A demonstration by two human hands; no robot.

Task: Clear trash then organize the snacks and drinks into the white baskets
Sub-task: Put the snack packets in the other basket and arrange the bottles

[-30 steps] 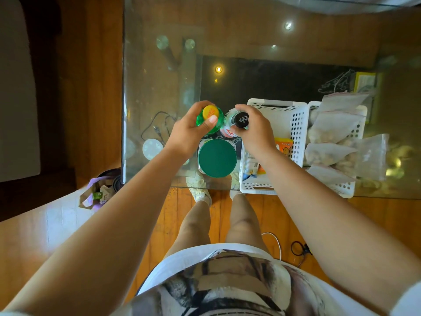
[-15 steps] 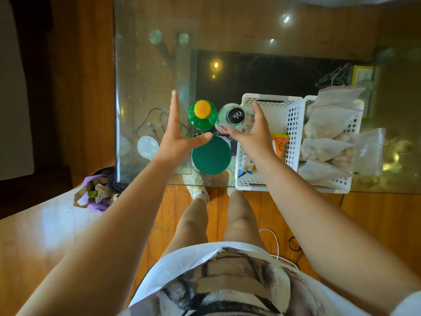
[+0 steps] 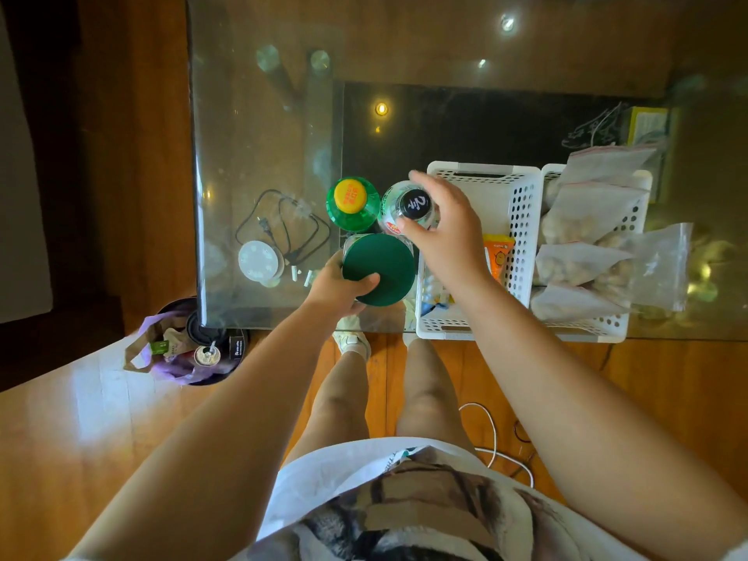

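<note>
Green-lidded jar (image 3: pixel 378 269) stood near the front edge of the glass surface (image 3: pixel 259 155), and the left hand (image 3: pixel 338 283) held it, fingers wrapped round its left side and thumb lying across the lid. Just behind the jar stood two bottles, touching or nearly touching each other: a green bottle (image 3: pixel 353 204) with a yellow cap on the left, and a clear bottle (image 3: pixel 409 208) with a black cap on the right. The right hand (image 3: pixel 445 232) reached over the clear bottle, its fingers curled round the neck just under the cap; the grip looked loose, and how firmly it held could not be told.

Just beside the bottles on the right sat a white basket (image 3: pixel 522 204) with perforated walls, holding an orange snack packet (image 3: pixel 498 255) and some small wrapped items lower down. A second white basket (image 3: pixel 599 330) stood against its right side, filled with clear bags of snacks (image 3: pixel 583 261) that spilled over its rim.

To the left of the jar, seen through the glass, lay a black cable (image 3: pixel 283 224) in loops and a round white disc (image 3: pixel 260 261). On the wooden floor (image 3: pixel 60 419) by the surface's left corner stood a dark bin (image 3: pixel 210 350) stuffed with a paper bag, a can and other trash. A white cord (image 3: pixel 494 443) lay on the floor near the person's knees.
</note>
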